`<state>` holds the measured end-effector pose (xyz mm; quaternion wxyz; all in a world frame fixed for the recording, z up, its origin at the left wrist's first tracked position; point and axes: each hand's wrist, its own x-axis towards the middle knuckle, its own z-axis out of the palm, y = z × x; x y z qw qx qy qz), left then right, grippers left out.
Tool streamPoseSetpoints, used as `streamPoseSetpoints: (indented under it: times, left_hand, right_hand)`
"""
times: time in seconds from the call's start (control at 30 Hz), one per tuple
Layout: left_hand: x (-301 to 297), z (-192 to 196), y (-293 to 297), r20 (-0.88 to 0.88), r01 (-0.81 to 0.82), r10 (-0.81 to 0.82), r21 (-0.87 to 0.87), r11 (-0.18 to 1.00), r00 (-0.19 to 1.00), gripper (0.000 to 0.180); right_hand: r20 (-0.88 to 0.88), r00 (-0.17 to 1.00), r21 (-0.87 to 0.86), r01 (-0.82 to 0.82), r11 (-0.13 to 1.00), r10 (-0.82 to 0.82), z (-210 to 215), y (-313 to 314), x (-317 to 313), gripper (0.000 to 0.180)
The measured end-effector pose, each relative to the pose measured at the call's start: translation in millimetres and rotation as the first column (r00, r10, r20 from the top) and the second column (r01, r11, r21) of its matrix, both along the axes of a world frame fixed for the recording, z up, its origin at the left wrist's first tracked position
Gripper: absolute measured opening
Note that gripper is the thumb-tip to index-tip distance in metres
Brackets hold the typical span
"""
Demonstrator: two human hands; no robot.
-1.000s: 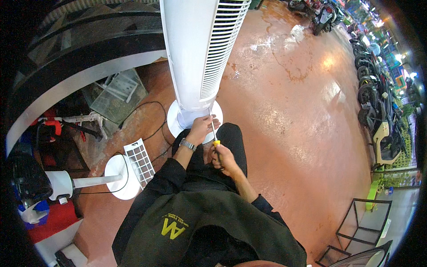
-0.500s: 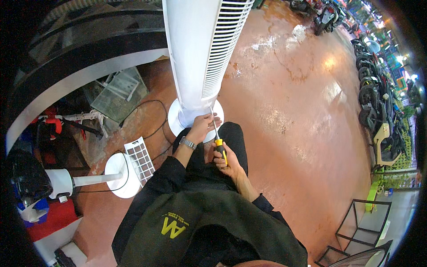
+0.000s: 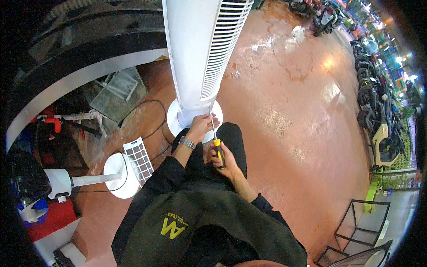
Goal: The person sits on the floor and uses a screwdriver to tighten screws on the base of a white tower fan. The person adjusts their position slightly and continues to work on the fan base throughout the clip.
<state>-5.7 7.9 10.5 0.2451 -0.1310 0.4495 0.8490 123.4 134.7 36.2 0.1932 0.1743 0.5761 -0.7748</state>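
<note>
The screwdriver [image 3: 218, 153] is gripped by its yellow and black handle in the right hand [image 3: 227, 162], with the fingers curled around it. The fingers of the left hand [image 3: 202, 127] are held beside the metal shaft, partly extended; whether the shaft is pinched by them cannot be told. The tower fan [image 3: 195, 58] is upright directly ahead of the left fingers, and its lower housing is met or nearly met by the tip. Seating of the tip cannot be confirmed.

Caution: the tip may slip if the shaft is held off line or pressed too lightly. The housing could then be scratched, or the left fingers, being close to the shaft, could be struck. The fan may be tilted if it is pushed too hard, since a tall body is carried on a round base [image 3: 217, 111]. The cable [image 3: 155, 129], to the left of the left fingers, could be snagged if the fan is shifted.

Count:
- Hands: two.
- Screwdriver: one, in the right fingers.
- Tower fan: one.
- Watch [image 3: 187, 142]: one, behind the left fingers on the wrist.
- Grid panel [image 3: 139, 160]: one, left of and nearer the body than the left fingers.
- Floor stand [image 3: 98, 180]: one, farther left of the fingers.
- Motorcycles [image 3: 368, 95]: several, far right of the fingers; overlapped, so no exact count is given.
</note>
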Motion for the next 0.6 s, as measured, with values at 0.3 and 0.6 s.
streamPoseSetpoints:
  times: [0.3, 0.6]
  left_hand:
    - [2, 4, 3, -0.001, -0.038, 0.038, -0.017, 0.999, 0.999, 0.026]
    - [-2, -2, 2, -0.04, -0.02, 0.017, -0.076, 0.997, 0.999, 0.027]
  right_hand:
    - [0.199, 0.98, -0.412, 0.062, 0.909, 0.023, 1, 7, -7, 0.026]
    - [-0.132, 0.991, 0.134, 0.0, 0.991, 0.018, 6, -5, 2, 0.035]
